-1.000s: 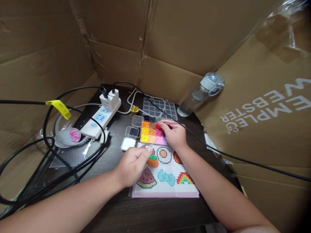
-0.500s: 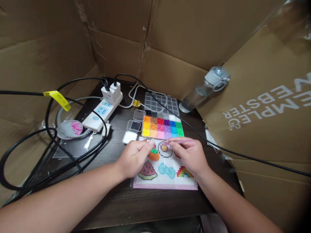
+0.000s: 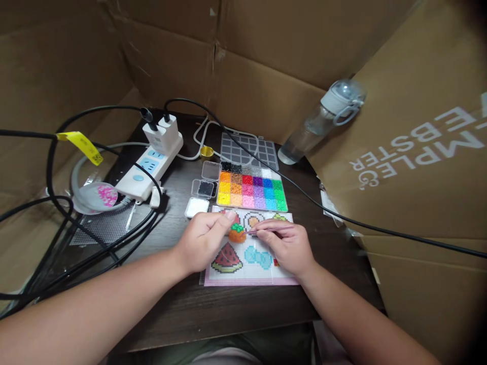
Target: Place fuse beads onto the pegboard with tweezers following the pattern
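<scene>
Between thumb and fingers, my left hand (image 3: 203,238) holds a small orange bead piece with a green top (image 3: 237,233). My right hand (image 3: 287,246) is closed around thin pink tweezers (image 3: 272,229), whose tip points left and is at the right side of the orange piece. Under both hands lies a pattern sheet (image 3: 249,275) with a pink border, showing a watermelon, a light blue bow and an egg. Just beyond it is a bead box (image 3: 253,187) with compartments of many colours.
Small clear boxes of white (image 3: 197,207) and black beads (image 3: 205,188) stand left of the bead box. A water bottle (image 3: 317,121) leans at the back right. A power strip (image 3: 146,170) and looped black cables occupy the left. Cardboard walls (image 3: 266,76) surround the table.
The tweezers' tip has come down and left to the orange piece, and my right hand is nearer my left. The whole view has shifted slightly.
</scene>
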Available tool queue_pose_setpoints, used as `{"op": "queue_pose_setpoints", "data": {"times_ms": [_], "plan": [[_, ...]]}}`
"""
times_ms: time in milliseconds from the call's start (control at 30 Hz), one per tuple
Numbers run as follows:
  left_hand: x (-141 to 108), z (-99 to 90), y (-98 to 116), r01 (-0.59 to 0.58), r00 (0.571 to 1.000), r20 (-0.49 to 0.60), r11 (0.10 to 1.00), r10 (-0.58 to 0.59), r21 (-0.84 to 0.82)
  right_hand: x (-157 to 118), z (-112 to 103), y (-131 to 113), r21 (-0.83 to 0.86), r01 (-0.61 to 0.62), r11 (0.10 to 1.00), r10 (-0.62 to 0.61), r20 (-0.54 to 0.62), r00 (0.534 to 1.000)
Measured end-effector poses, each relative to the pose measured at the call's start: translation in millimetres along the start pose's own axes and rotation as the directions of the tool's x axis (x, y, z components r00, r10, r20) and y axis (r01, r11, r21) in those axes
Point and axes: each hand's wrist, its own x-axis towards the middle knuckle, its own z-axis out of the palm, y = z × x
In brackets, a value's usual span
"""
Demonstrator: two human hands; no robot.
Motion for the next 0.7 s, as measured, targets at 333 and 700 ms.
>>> {"op": "queue_pose_setpoints", "data": {"times_ms": [333,700], "plan": [[-1.6,-0.9,2.6,-0.001,1.000,-0.023,0.998,0.003,0.069,-2.2,-0.8,3.8,-0.021,-0.013,1.000,0.013,0.003,1.000],[-0.1,0.2,1.7,-0.012,0.999,-0.031,0.998,0.014,0.068,-0.6,0.8,-1.2,-0.025,0.000,1.000,0.000,0.001,1.000]]}}
